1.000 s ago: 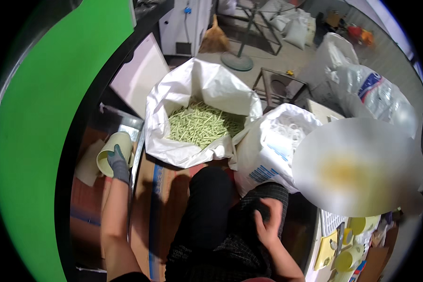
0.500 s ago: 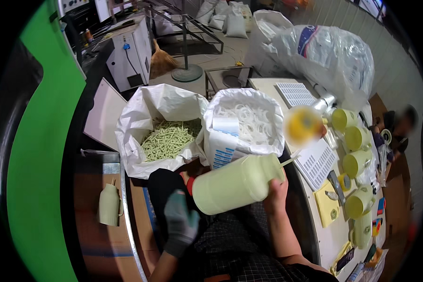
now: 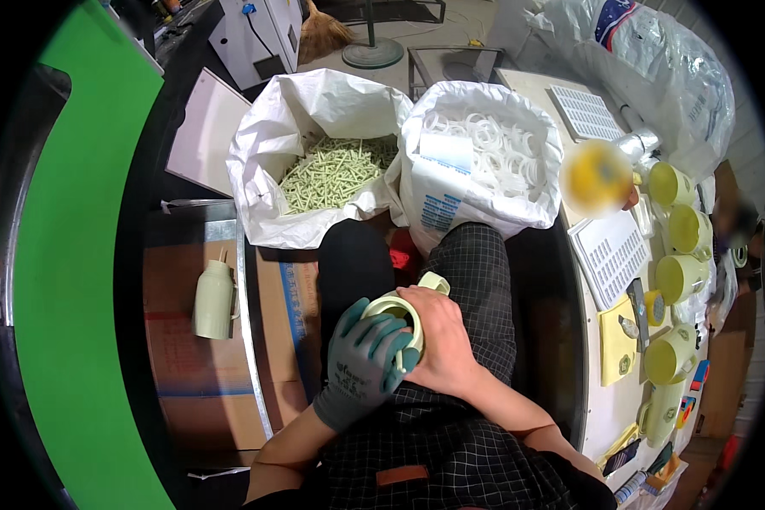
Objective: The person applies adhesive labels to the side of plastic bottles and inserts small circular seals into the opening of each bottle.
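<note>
A pale green plastic jug shell (image 3: 391, 307) stands in my lap with its round mouth facing up and its handle on the far right side. My left hand (image 3: 359, 361), in a grey glove with green fingertips, curls over the near left rim. Bare, my right hand (image 3: 440, 340) wraps the jug's right side below the handle. A thin green stick (image 3: 399, 362) sticks out at the near rim beside the gloved fingers. Most of the jug's body is hidden under my hands. Beyond my knees a white sack (image 3: 268, 200) holds many short green sticks (image 3: 336, 174).
Another white sack (image 3: 416, 204) holds clear plastic rings (image 3: 501, 153). On the right, a white table (image 3: 582, 357) carries several green jugs (image 3: 682, 279), a printed sheet (image 3: 610, 255) and a yellow cloth (image 3: 618, 340). A finished-looking green jug (image 3: 213, 302) lies on cardboard at left, beside a metal edge.
The jug shell went from lying sideways above my lap to standing mouth up between my thighs. My left hand has come onto its rim. The view has tilted downward.
</note>
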Demonstrator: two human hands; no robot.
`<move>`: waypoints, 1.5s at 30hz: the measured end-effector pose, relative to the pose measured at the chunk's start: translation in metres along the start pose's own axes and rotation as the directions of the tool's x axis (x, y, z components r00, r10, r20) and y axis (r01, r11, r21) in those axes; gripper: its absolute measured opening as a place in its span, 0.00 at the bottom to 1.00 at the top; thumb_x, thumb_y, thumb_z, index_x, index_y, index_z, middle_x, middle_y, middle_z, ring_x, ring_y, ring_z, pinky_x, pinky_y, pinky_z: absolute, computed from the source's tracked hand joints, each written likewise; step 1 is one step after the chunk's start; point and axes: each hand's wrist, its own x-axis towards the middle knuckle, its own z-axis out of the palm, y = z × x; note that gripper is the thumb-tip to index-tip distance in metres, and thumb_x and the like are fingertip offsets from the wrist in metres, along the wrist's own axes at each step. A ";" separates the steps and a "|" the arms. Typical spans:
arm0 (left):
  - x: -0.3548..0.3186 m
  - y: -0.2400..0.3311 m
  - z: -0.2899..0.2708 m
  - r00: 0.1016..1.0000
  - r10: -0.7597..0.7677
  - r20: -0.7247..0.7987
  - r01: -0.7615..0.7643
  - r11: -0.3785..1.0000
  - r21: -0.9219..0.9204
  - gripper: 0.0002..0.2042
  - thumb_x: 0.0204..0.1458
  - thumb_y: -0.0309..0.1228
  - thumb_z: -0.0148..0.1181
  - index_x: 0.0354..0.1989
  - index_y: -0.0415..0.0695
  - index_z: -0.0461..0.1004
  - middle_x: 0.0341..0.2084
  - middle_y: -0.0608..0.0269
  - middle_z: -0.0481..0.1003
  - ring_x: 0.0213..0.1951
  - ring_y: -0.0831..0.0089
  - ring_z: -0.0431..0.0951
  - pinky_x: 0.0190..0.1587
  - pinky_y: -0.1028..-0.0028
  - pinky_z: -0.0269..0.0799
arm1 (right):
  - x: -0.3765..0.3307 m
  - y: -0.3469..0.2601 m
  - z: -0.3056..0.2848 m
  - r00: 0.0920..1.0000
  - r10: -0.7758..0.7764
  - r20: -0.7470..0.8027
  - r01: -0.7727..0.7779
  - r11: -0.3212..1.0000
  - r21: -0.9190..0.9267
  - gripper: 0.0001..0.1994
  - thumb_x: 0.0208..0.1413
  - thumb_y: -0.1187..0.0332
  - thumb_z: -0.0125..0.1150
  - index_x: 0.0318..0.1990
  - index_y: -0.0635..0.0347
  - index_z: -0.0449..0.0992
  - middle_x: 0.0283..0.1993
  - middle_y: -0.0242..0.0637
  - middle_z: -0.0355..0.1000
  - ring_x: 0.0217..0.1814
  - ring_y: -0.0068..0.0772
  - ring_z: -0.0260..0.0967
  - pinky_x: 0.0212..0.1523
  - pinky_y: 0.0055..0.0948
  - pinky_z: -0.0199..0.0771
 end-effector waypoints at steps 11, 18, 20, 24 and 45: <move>-0.014 -0.014 0.003 0.991 -0.081 -0.106 0.087 0.995 0.049 0.13 0.55 0.38 0.66 0.41 0.42 0.79 0.39 0.53 0.80 0.45 0.51 0.81 0.62 0.44 0.70 | 0.009 0.002 0.015 0.989 0.021 0.148 -0.037 0.994 0.103 0.46 0.41 0.60 0.81 0.70 0.64 0.66 0.67 0.49 0.69 0.73 0.54 0.64 0.72 0.50 0.59; 0.053 -0.076 -0.037 0.895 -0.109 -0.434 0.188 0.971 0.145 0.53 0.48 0.34 0.80 0.77 0.37 0.49 0.73 0.36 0.57 0.71 0.39 0.62 0.71 0.46 0.61 | 0.143 0.016 0.032 0.897 -0.394 -0.199 0.418 0.903 0.099 0.44 0.40 0.71 0.77 0.70 0.52 0.68 0.72 0.47 0.60 0.76 0.60 0.54 0.73 0.55 0.57; 0.072 -0.091 -0.036 0.863 -0.092 -0.497 0.128 0.991 0.038 0.52 0.49 0.33 0.80 0.78 0.39 0.48 0.72 0.37 0.58 0.69 0.40 0.65 0.70 0.47 0.63 | 0.162 0.019 0.033 0.903 -0.386 -0.190 0.410 0.906 0.107 0.41 0.42 0.73 0.76 0.69 0.52 0.70 0.73 0.48 0.60 0.76 0.60 0.54 0.74 0.54 0.59; 0.083 -0.093 -0.028 0.848 -0.011 -0.530 0.037 0.999 0.040 0.51 0.49 0.32 0.80 0.77 0.37 0.49 0.69 0.37 0.62 0.67 0.40 0.67 0.69 0.48 0.66 | 0.167 0.030 0.023 0.906 -0.394 -0.157 0.415 0.900 0.135 0.41 0.43 0.74 0.76 0.70 0.52 0.70 0.73 0.50 0.59 0.75 0.60 0.55 0.74 0.52 0.60; 0.034 -0.022 0.047 0.990 -0.071 -0.122 0.058 0.992 -0.112 0.40 0.43 0.40 0.71 0.66 0.33 0.68 0.65 0.41 0.63 0.63 0.47 0.68 0.63 0.51 0.71 | 0.139 0.267 -0.094 0.828 0.350 -0.437 -0.501 0.813 -0.298 0.02 0.51 0.69 0.66 0.31 0.55 0.81 0.38 0.38 0.82 0.44 0.48 0.81 0.45 0.45 0.81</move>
